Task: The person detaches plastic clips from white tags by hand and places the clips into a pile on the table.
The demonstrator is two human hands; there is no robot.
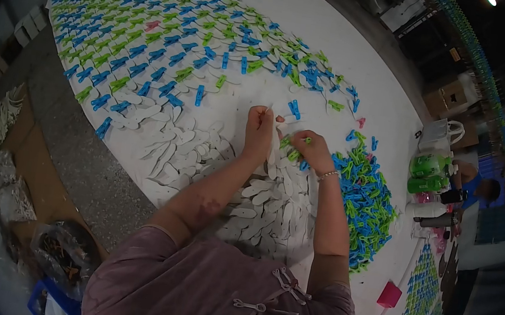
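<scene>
My left hand (258, 134) is closed with its fingers curled, pinching a thin white flat piece (274, 140) shaped like a small shoe sole. Just to its right, my right hand (313, 151) is closed round green clothespins (293, 155), one of them at the fingertips. Both hands hover over a loose pile of the same white pieces (278, 205). Beyond them, a lone blue clothespin (294, 108) lies on the white table. To the right of my right forearm is a big heap of blue and green clothespins (359, 197).
Rows of white pieces with clothespins (148, 29) cover the far left of the table (321, 23). A pink box (389, 295) stands near the right edge, with green bottles (427, 174) beyond. Another person (484, 188) is at the far right. Cardboard (40, 174) lies at the left.
</scene>
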